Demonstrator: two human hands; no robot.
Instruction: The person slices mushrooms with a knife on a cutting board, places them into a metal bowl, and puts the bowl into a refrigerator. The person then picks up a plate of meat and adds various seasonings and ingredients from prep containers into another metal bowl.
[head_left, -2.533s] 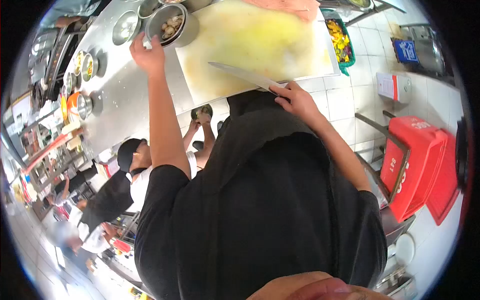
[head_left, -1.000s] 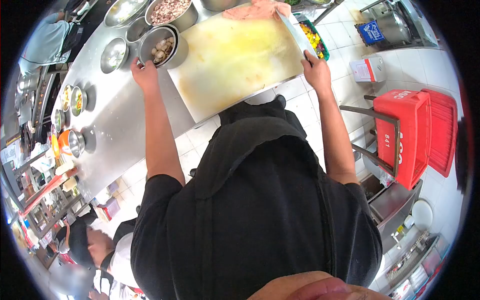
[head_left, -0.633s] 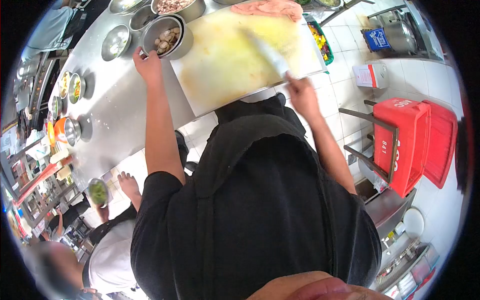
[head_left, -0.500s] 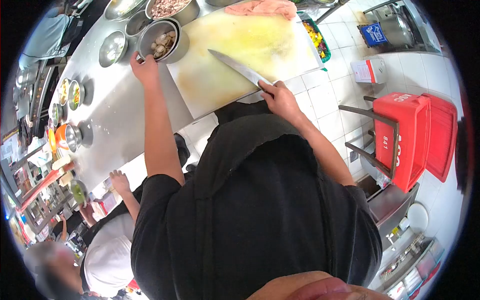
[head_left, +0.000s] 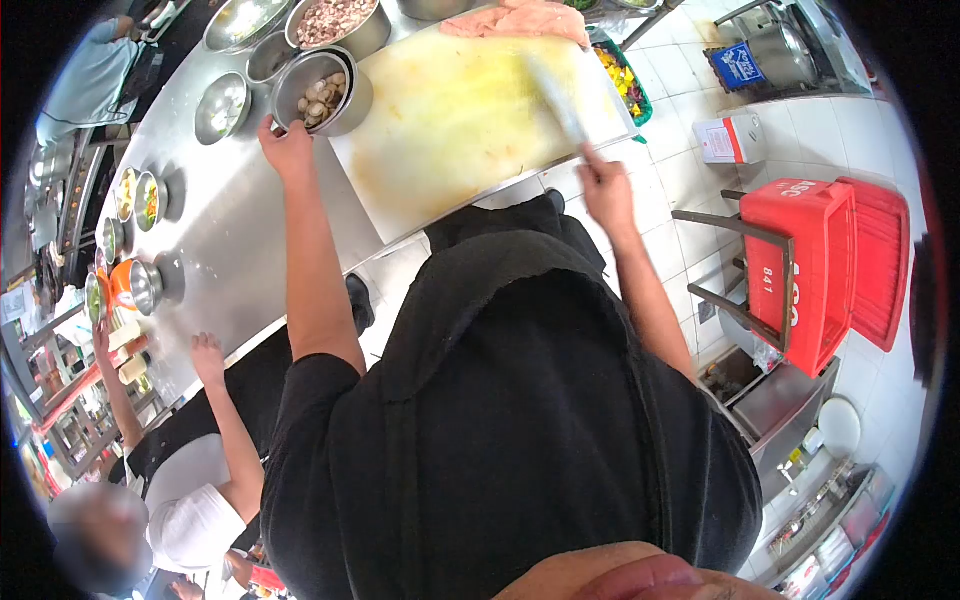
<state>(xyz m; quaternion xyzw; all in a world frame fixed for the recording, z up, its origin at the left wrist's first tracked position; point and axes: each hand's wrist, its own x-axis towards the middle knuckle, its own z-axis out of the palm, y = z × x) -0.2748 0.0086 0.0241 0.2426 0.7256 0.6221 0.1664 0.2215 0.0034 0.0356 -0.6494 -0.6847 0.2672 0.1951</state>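
My left hand (head_left: pixel 288 152) is closed on the near left edge of a deep metal pot (head_left: pixel 358 108), which stands beside the upper left corner of the cutting board. Pale brown rounded pieces (head_left: pixel 322 100), perhaps mushrooms, lie inside it. My right hand (head_left: pixel 607 195) is wrapped round the handle of a large knife (head_left: pixel 556 97), just off the board's right front side. The blade, blurred by motion, points up and away over the yellow-stained white cutting board (head_left: pixel 440 130). At the board's far edge lies a pink slab of raw meat or fish (head_left: pixel 520 22).
A metal pot (head_left: pixel 375 35) of chopped pinkish pieces and several steel bowls (head_left: pixel 222 108) stand on the steel table (head_left: pixel 250 225). To the right are a green-rimmed bin (head_left: pixel 640 120) and a red tub (head_left: pixel 800 260). At left, a co-worker's hand (head_left: pixel 207 357) is by the table edge.
My right hand has swung the knife right and away from the board's middle. My left hand stays on the pot. The co-worker has reached further left with a bowl of something green.
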